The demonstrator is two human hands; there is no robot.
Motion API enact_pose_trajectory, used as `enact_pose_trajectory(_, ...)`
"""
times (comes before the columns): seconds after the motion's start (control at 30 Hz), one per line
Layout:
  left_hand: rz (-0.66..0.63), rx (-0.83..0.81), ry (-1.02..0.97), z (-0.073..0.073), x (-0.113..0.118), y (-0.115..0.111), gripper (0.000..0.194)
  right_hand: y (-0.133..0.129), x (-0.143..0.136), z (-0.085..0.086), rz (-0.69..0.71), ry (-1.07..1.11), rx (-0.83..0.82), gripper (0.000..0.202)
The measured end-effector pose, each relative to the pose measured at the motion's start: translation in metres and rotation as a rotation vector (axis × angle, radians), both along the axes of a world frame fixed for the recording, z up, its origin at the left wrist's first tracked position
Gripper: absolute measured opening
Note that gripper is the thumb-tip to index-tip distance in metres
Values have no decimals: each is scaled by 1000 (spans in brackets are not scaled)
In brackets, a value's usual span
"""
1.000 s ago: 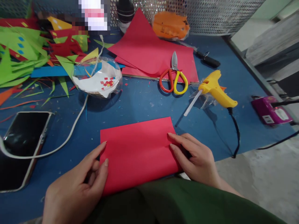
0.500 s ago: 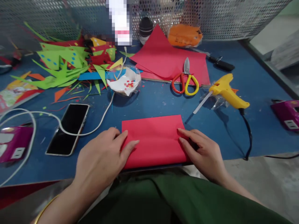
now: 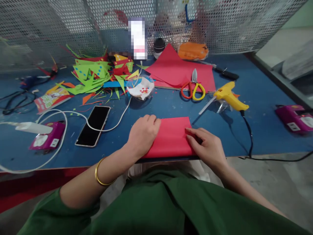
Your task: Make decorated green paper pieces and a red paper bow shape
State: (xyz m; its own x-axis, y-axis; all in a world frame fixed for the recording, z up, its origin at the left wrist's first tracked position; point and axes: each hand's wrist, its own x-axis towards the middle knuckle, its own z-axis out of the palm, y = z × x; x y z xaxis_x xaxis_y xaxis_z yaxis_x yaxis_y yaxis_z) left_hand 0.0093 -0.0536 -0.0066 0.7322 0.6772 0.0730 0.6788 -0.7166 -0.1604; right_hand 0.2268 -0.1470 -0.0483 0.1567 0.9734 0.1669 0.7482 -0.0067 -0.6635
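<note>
A folded sheet of red paper lies at the table's front edge. My left hand is closed and rests on the paper's left part, fingers curled down and their tips hidden. At the paper's right edge, my right hand holds it between thumb and fingertips. Beyond my right hand lie scissors with one red and one yellow handle, and a yellow glue gun with a white glue stick in it. More red paper sheets lie behind the scissors.
A phone lies left of the paper, a white cable across it. Behind are a bowl with small paper bits and green paper cutouts. Purple power sockets sit left, with another purple socket at right.
My left hand has moved right across the paper and its fingers have curled closed. My right hand keeps its hold on the right edge. The camera view has shifted.
</note>
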Motion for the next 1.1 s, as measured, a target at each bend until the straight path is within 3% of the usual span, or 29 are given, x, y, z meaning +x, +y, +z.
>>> enact_pose_trajectory(0.1, -305, -36, -60, -9, 1, 7, 28, 1, 0, -1, 0, -5, 11, 29)
enact_pose_trajectory(0.2, -431, -46, -68, -17, 0, 13, 31, 2, -1, -2, 7, -13, 22, 29)
enact_pose_trajectory(0.37, -465, -63, -51, -25, -3, 13, 36, 2, 0, 3, 41, -40, 21, 28)
enact_pose_trajectory(0.5, -457, -68, -52, -27, -3, 10, 47, -7, 13, 22, 68, -211, -57, 34)
enact_pose_trajectory(0.6, -435, -97, -53, -28, -4, 10, 50, -16, 21, 38, 12, -385, 8, 39)
enact_pose_trajectory(0.7, -451, -86, -56, -28, -4, 12, 48, -16, 17, 44, 182, -468, 104, 45)
enact_pose_trajectory(0.83, -506, -16, -55, -28, -1, 11, 44, -4, 5, 36, 513, -528, 52, 60)
enact_pose_trajectory(0.97, -525, 41, -31, -28, 0, 8, 44, -3, 2, 27, 581, -595, 19, 75)
enact_pose_trajectory(1.1, -522, 59, -16, -29, -1, 7, 43, -21, 1, 25, 603, -612, 41, 79)
